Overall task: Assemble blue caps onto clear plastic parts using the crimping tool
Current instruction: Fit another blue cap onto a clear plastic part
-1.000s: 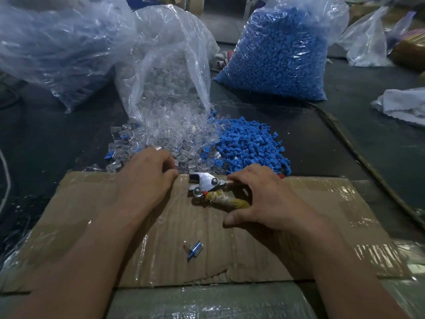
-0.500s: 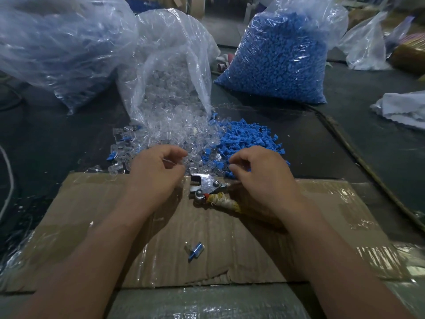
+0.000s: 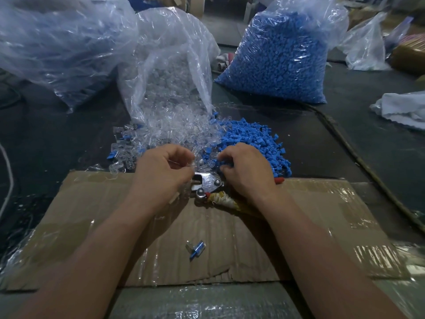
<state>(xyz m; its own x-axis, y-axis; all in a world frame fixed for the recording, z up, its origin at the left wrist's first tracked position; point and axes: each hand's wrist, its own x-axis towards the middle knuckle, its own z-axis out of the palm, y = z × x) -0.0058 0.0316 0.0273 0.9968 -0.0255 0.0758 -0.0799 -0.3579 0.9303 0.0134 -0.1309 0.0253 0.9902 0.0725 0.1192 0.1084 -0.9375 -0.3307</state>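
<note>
Blue caps (image 3: 253,143), head view: loose heap at centre frame on the dark counter (image 3: 46,139), touching a spill of clear plastic parts (image 3: 174,132) just to its left. Both heaps just above the top edge of a taped cardboard sheet (image 3: 92,203).

Right hand (image 3: 248,171) at the near left edge of the blue heap, grip curled down, fingertips (image 3: 222,168) buried among caps. Impossible to tell whether a cap is pinched.

Left hand (image 3: 163,171) beside the clear spill, grip drawn together, thumb against forefinger, seemingly pinching one faint clear plastic part (image 3: 181,161).

Crimping tool (image 3: 208,183) flat on the cardboard, between and just below the two hands. Metal head toward the left hand, long axis slanting to lower right, wrapped handle passing under the right wrist. Judged: right hand nearer the handles, left nearer the head.

Lower centre: one finished piece (image 3: 195,248), blue on clear, alone on the cardboard.

Upper right: full bag of blue caps (image 3: 276,63).
</note>
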